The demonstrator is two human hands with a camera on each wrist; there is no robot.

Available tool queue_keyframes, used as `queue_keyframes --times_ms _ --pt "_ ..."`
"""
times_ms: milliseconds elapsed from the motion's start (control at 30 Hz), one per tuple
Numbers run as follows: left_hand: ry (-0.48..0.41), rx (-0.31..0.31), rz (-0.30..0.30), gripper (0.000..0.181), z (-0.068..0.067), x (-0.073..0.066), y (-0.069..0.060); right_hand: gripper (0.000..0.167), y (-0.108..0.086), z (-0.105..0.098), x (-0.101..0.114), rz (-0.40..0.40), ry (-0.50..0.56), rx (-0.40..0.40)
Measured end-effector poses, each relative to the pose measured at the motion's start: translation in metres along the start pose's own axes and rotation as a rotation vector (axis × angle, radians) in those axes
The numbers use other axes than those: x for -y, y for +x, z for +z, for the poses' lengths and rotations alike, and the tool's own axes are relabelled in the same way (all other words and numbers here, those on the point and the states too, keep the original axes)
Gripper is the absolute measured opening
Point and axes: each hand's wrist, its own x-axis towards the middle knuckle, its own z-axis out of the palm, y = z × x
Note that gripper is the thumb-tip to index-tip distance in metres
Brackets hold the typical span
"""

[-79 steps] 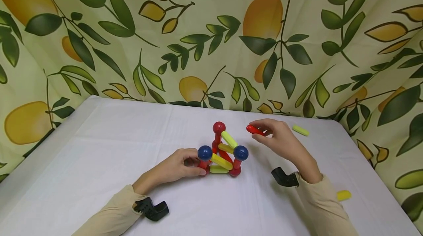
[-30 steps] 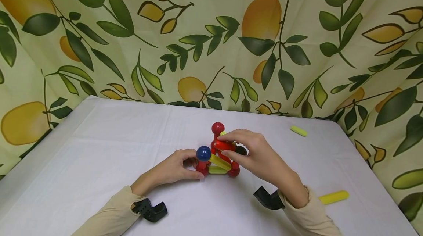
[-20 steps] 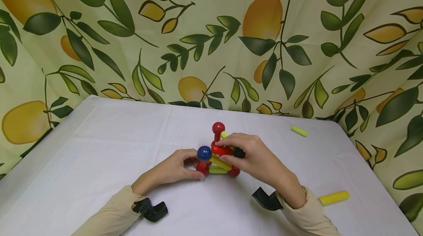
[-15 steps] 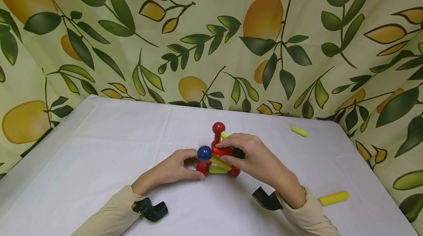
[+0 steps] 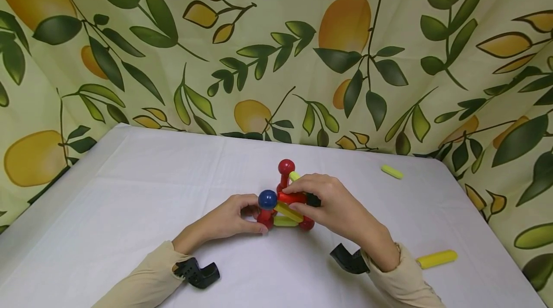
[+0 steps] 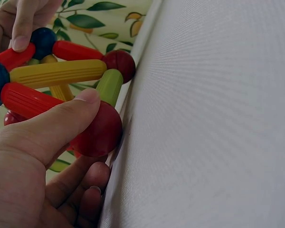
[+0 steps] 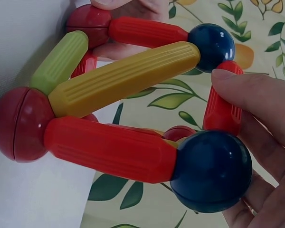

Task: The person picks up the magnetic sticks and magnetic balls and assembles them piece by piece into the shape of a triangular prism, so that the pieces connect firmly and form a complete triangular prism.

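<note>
A ball-and-rod construction toy stands on the table, with red balls along its base, coloured rods between them and blue balls higher up. My left hand (image 5: 231, 217) grips the red ball (image 6: 102, 133) at its near left corner, thumb on top. Between thumb and fingertips, my right hand (image 5: 341, 202) pinches a short red rod (image 7: 223, 107). That rod spans the near left blue ball (image 5: 268, 199) and the right blue ball (image 7: 211, 171), its ends touching both. Beneath it slants a yellow rod (image 7: 128, 78). In the head view, the right hand mostly covers the right blue ball.
A loose yellow rod (image 5: 437, 259) lies by the right sleeve. Farther back on the right rests a short lime-green rod (image 5: 391, 171). Behind the white-covered table (image 5: 164, 164) hangs a leaf-and-fruit patterned curtain (image 5: 276, 58). Black mounts (image 5: 196, 273) sit on both wrists.
My right hand has carried the red rod leftward from beside the toy and lowered it between the blue balls. It has barely moved over the last half second. My left hand stays put.
</note>
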Motion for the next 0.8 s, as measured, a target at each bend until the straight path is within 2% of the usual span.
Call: queue_keyframes --times_ms 200,433,633,700,800 --pt "-0.007 0.002 -0.017 0.032 0.000 -0.001 0.000 0.032 0.000 0.001 -0.001 -0.014 -0.002 0.008" --pt "0.002 -0.001 -0.023 0.032 0.000 -0.001 0.000 0.031 0.000 0.001 0.000 -0.016 -0.075 0.050" --pt "0.005 0.000 -0.029 0.032 0.000 -0.001 0.000 0.031 -0.002 -0.003 0.000 -0.021 -0.080 0.032" --pt "0.005 -0.001 -0.032 0.031 0.000 -0.001 0.000 0.031 -0.004 -0.007 -0.002 0.000 -0.080 0.032" --pt "0.010 -0.002 -0.030 0.031 0.000 -0.001 0.000 0.029 -0.006 -0.015 -0.006 0.076 -0.070 0.059"
